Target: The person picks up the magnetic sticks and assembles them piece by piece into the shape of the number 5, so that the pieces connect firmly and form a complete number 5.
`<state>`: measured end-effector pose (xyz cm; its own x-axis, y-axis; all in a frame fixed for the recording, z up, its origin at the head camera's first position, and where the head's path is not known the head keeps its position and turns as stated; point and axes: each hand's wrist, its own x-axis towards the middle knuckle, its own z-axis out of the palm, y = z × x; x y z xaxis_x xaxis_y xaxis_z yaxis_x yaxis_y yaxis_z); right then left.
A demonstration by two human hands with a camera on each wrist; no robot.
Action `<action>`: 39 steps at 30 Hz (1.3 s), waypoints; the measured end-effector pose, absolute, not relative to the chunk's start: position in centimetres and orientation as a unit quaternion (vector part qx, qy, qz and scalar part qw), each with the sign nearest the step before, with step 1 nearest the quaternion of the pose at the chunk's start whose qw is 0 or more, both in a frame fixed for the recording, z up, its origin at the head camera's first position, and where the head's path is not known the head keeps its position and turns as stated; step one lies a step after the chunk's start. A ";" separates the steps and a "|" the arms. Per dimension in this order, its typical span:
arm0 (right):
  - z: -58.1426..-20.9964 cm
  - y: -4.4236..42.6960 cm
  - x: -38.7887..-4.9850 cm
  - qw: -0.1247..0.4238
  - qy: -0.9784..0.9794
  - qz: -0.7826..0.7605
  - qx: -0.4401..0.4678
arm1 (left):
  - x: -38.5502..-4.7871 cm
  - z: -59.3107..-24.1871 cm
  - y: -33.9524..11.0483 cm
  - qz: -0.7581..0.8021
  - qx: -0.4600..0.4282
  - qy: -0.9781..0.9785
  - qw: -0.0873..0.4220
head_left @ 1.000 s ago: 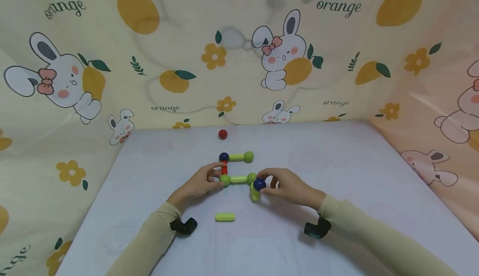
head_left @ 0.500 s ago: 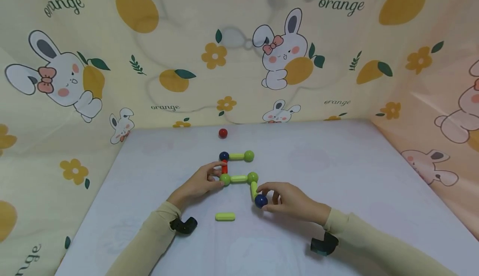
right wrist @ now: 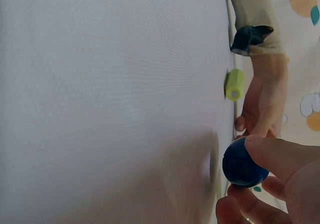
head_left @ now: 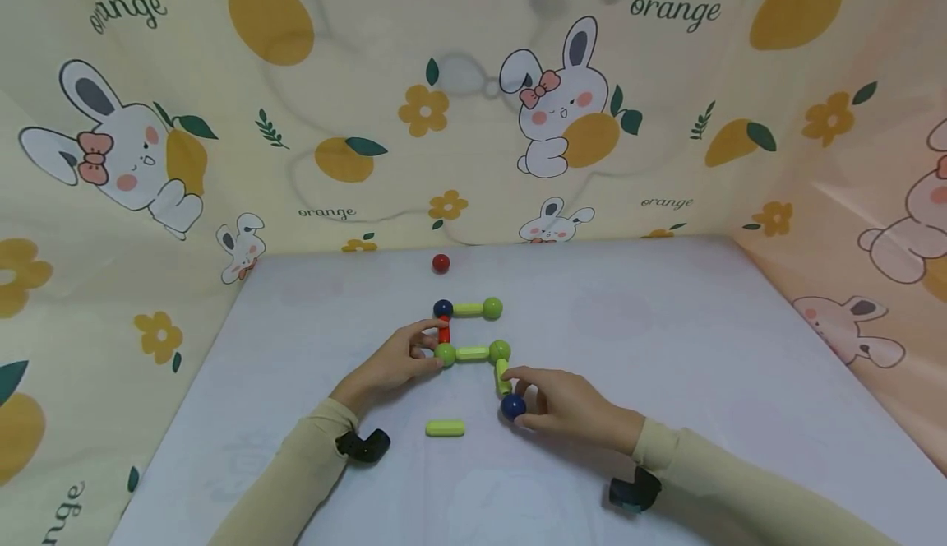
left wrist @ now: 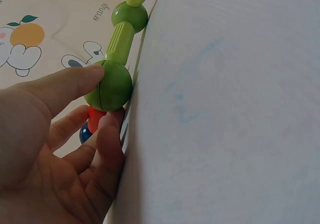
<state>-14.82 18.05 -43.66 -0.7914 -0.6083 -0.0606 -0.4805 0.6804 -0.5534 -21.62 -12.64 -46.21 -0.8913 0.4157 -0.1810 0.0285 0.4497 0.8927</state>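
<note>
In the head view my left hand point(head_left: 392, 363) holds a green ball point(head_left: 445, 354) and the red rod point(head_left: 444, 331) joined to it, thumb on the ball in the left wrist view. A yellow-green rod point(head_left: 473, 353) runs from that ball to a second green ball point(head_left: 500, 352), from which another yellow-green rod point(head_left: 502, 375) points nearer. At this rod's near end my right hand point(head_left: 577, 404) pinches a dark blue ball point(head_left: 513, 407) between thumb and fingers; whether ball and rod touch, I cannot tell. The blue ball point(right wrist: 244, 163) shows large in the right wrist view.
Beyond the red rod, another dark blue ball point(head_left: 443, 309) joins a yellow-green rod point(head_left: 468, 309) ending in a green ball point(head_left: 492, 308). A loose yellow-green rod point(head_left: 445, 428) lies nearer on the white table point(head_left: 666, 324). One red ball point(head_left: 441, 264) sits near the back edge.
My right hand has brought the blue ball nearer, from beside the second green ball to the near end of its rod. That rod now points straighter. The left hand keeps its place.
</note>
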 end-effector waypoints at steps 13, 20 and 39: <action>-43.8 17.8 -15.3 0.120 0.918 -0.237 -0.294 | -21.6 -45.9 -12.6 0.502 0.136 0.832 0.190; -44.3 18.1 -16.1 0.163 0.898 -0.280 -0.297 | -21.5 -45.9 -12.5 0.504 0.130 0.833 0.189; -45.6 19.0 -15.9 0.172 0.863 -0.345 -0.328 | -21.7 -46.8 -12.5 0.492 0.142 0.839 0.183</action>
<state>-15.93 18.96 -45.59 -0.7255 -0.6845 -0.0715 -0.4466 0.5474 -0.7077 -21.70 -12.45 -46.77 -0.8927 0.4186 -0.1668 0.0585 0.4747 0.8782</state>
